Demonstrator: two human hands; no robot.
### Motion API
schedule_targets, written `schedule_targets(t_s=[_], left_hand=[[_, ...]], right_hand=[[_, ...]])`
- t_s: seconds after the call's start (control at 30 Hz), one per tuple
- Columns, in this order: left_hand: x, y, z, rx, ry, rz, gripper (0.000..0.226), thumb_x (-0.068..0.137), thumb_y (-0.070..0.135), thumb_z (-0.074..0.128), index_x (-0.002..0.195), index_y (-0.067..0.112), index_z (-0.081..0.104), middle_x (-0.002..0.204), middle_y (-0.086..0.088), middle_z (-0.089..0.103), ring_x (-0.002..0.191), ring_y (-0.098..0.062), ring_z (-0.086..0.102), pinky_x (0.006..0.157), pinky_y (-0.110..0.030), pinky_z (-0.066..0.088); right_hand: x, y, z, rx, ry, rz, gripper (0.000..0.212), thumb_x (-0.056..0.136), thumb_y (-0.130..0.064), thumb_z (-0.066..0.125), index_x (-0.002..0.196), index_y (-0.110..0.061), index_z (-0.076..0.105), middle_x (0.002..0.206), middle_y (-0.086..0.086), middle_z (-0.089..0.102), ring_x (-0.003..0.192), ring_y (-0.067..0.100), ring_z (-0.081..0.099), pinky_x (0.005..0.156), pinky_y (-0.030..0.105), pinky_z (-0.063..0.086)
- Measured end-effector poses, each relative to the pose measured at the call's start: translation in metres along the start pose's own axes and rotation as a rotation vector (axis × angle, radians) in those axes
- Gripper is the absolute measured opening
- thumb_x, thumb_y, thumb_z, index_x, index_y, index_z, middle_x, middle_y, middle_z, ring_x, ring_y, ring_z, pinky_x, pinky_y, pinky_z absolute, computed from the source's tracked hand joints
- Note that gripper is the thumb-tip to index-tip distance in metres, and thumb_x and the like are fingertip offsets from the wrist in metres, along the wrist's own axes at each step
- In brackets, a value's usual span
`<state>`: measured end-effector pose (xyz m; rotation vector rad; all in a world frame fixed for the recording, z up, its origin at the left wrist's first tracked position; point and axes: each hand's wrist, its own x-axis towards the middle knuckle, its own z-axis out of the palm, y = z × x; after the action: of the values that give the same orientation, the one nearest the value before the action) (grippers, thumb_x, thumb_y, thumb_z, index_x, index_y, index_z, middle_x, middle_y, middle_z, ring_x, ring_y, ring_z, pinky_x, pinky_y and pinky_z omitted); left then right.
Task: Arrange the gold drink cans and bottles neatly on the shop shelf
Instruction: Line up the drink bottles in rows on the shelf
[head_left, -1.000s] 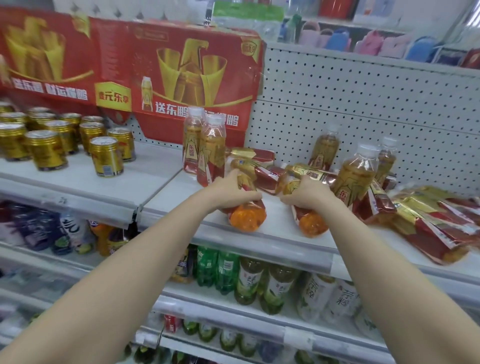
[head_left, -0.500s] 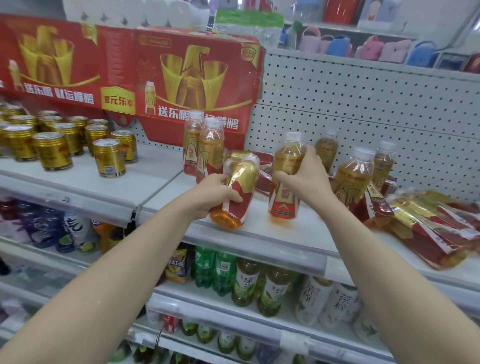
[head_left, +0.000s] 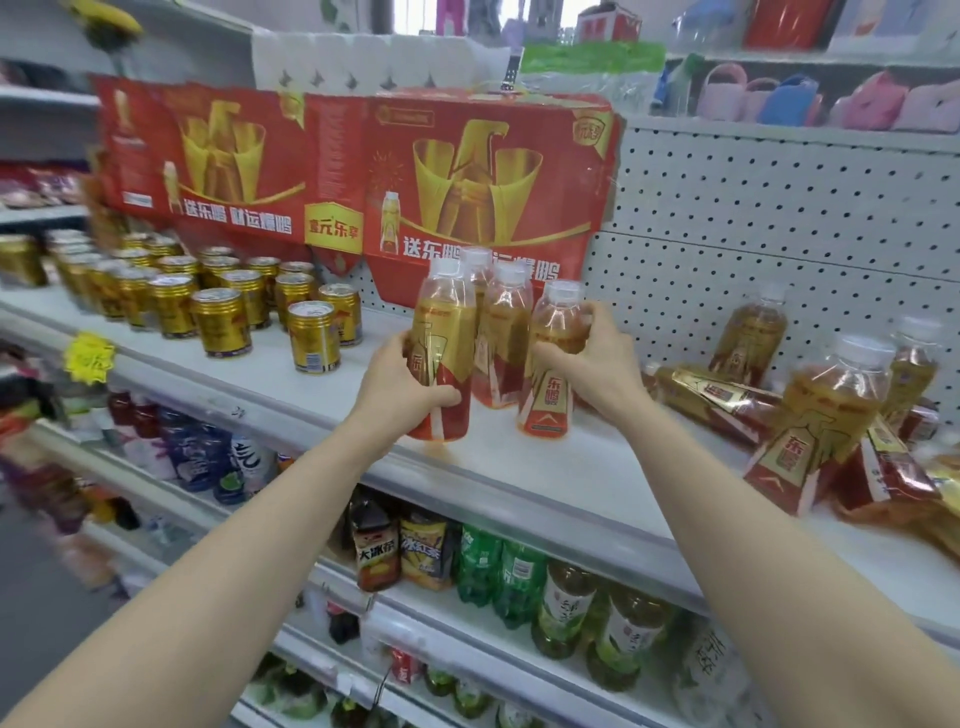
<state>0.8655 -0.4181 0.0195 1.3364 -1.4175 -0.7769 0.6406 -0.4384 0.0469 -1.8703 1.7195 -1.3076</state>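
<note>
My left hand (head_left: 400, 382) grips an upright gold-and-red drink bottle (head_left: 444, 332) by its lower body, at the shelf's (head_left: 597, 467) front. My right hand (head_left: 592, 358) holds a second upright bottle (head_left: 550, 395) round its upper half, just to the right. Two more bottles (head_left: 501, 332) stand upright right behind these. Further right, one bottle (head_left: 815, 415) stands near the front, others (head_left: 753, 332) stand by the pegboard, and several bottles (head_left: 711, 395) lie on their sides. Gold cans (head_left: 221, 322) stand in rows on the shelf's left part.
A red and gold cardboard display (head_left: 363, 176) leans against the pegboard (head_left: 779, 218) behind the cans and bottles. The shelves below carry green and other drink bottles (head_left: 519, 577). A yellow price tag (head_left: 88, 356) hangs on the shelf's front edge at left.
Both hands lifted bottles that lay on their sides and set them upright, then moved them left in front of the two standing bottles. The camera view has shifted right and closer.
</note>
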Motion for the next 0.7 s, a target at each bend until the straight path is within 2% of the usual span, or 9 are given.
schedule_targets(t_s=[0.1, 0.23, 0.33, 0.43, 0.6, 0.7], left_hand=[[0.016, -0.011, 0.005, 0.067, 0.014, 0.005, 0.085, 0.065, 0.015, 0.085, 0.136, 0.019, 0.039, 0.128, -0.001, 0.049, 0.108, -0.017, 0.054, 0.083, -0.032, 0.048], [0.028, -0.018, 0.017, 0.079, 0.024, 0.031, 0.087, 0.064, 0.015, 0.084, 0.137, 0.018, 0.037, 0.131, -0.002, 0.043, 0.114, -0.016, 0.050, 0.095, -0.036, 0.049], [0.036, -0.019, 0.023, 0.106, 0.016, 0.084, 0.087, 0.067, 0.011, 0.082, 0.139, 0.017, 0.034, 0.128, 0.000, 0.036, 0.112, -0.012, 0.042, 0.095, -0.027, 0.042], [0.040, -0.023, 0.025, 0.143, 0.002, 0.146, 0.084, 0.070, 0.007, 0.080, 0.138, 0.016, 0.032, 0.124, 0.001, 0.032, 0.111, -0.009, 0.038, 0.091, -0.020, 0.035], [0.052, -0.028, 0.022, 0.215, -0.036, 0.173, 0.079, 0.073, 0.009, 0.078, 0.137, 0.013, 0.032, 0.131, -0.004, 0.031, 0.109, -0.006, 0.033, 0.090, -0.019, 0.033], [0.058, -0.029, 0.018, 0.260, -0.078, 0.200, 0.085, 0.073, 0.012, 0.080, 0.141, 0.014, 0.029, 0.137, -0.006, 0.030, 0.125, -0.017, 0.036, 0.092, -0.023, 0.033]], right_hand=[[0.008, -0.003, 0.004, -0.039, -0.007, 0.002, 0.063, 0.084, -0.035, 0.074, 0.136, -0.020, 0.042, 0.108, -0.010, 0.056, 0.094, 0.012, 0.057, 0.077, 0.028, 0.044], [0.017, -0.004, 0.007, -0.063, -0.007, -0.004, 0.069, 0.084, -0.030, 0.074, 0.141, -0.020, 0.036, 0.113, -0.006, 0.060, 0.093, 0.012, 0.060, 0.075, 0.027, 0.045], [0.021, -0.005, 0.009, -0.106, 0.025, -0.055, 0.081, 0.083, -0.025, 0.073, 0.147, -0.029, 0.023, 0.107, -0.005, 0.064, 0.088, 0.013, 0.062, 0.073, 0.029, 0.049], [0.024, -0.002, 0.012, -0.154, 0.035, -0.080, 0.082, 0.083, -0.025, 0.071, 0.147, -0.032, 0.021, 0.100, -0.002, 0.067, 0.080, 0.014, 0.063, 0.073, 0.035, 0.055], [0.024, 0.001, 0.017, -0.179, 0.068, -0.102, 0.084, 0.082, -0.028, 0.073, 0.148, -0.032, 0.019, 0.107, -0.005, 0.066, 0.092, 0.017, 0.065, 0.084, 0.045, 0.057], [0.022, 0.003, 0.019, -0.202, 0.090, -0.098, 0.085, 0.080, -0.036, 0.075, 0.146, -0.034, 0.021, 0.113, -0.003, 0.066, 0.099, 0.021, 0.064, 0.088, 0.049, 0.055]])
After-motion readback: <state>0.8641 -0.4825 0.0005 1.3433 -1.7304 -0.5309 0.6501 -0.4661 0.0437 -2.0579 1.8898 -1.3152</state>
